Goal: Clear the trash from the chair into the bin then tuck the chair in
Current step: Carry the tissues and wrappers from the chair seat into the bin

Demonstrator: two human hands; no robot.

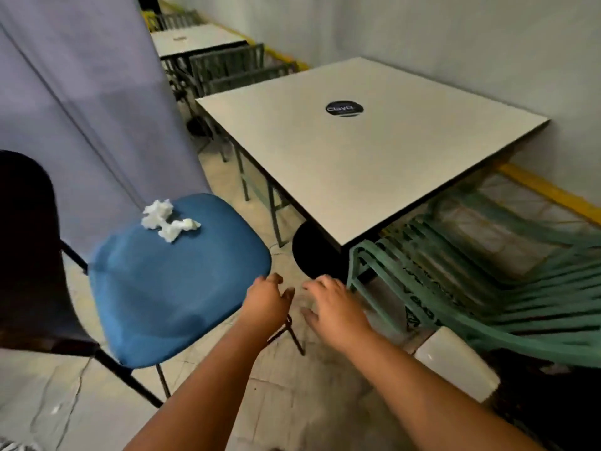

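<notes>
A blue-seated chair (169,281) with a dark backrest stands pulled out to the left of the table (367,148). Crumpled white tissues (167,219) lie on the far part of its seat. My left hand (268,302) hovers just off the seat's right edge, fingers apart and empty. My right hand (331,302) is beside it over the floor, also open and empty. A dark round shape (317,252) under the table's near corner may be the bin; I cannot tell for sure.
A green slatted chair (471,281) sits tucked at the table's right. A white box-like object (455,362) stands on the floor at the right. A grey curtain (81,109) hangs behind the blue chair. More tables and chairs (227,63) are further back.
</notes>
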